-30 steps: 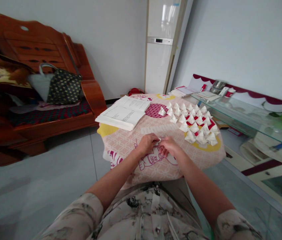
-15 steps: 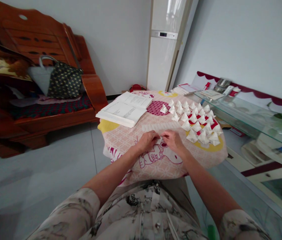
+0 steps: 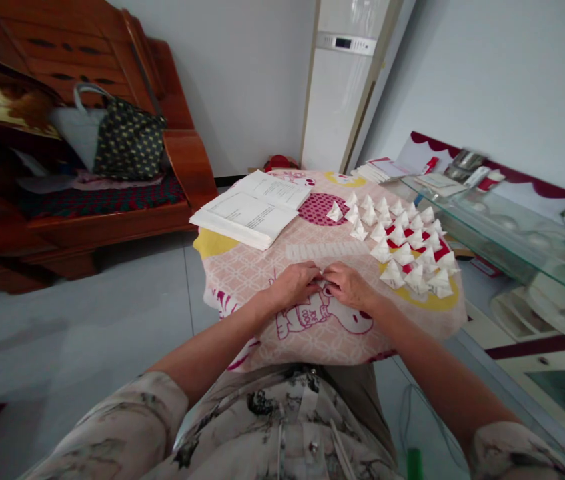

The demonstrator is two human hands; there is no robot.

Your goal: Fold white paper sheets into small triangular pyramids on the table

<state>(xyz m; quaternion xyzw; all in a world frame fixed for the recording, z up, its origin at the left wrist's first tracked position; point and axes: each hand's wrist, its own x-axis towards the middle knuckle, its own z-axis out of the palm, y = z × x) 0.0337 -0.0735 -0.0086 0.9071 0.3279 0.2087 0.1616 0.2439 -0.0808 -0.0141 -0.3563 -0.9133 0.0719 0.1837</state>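
My left hand point(image 3: 298, 283) and my right hand point(image 3: 346, 283) meet over the front of the cloth-covered table point(image 3: 242, 320). Between their closed fingertips is a small piece of white paper point(image 3: 321, 283), mostly hidden by the fingers. To the right of my hands stand several folded white paper pieces point(image 3: 404, 254) with pointed tops, in loose rows. One folded piece point(image 3: 335, 212) sits at the left end of the group. An open book point(image 3: 249, 212) with printed pages lies at the table's back left.
A glass shelf point(image 3: 502, 230) holding cups and papers runs along the right. At the left is a wooden bench point(image 3: 189, 160) with a patterned dark bag point(image 3: 129, 143) on it. A tall white cabinet unit point(image 3: 335, 100) stands behind the table.
The camera view has shifted slightly. My fingers have closed further round the small paper, which shows less now. The book and the folded pieces stay in place on the table.
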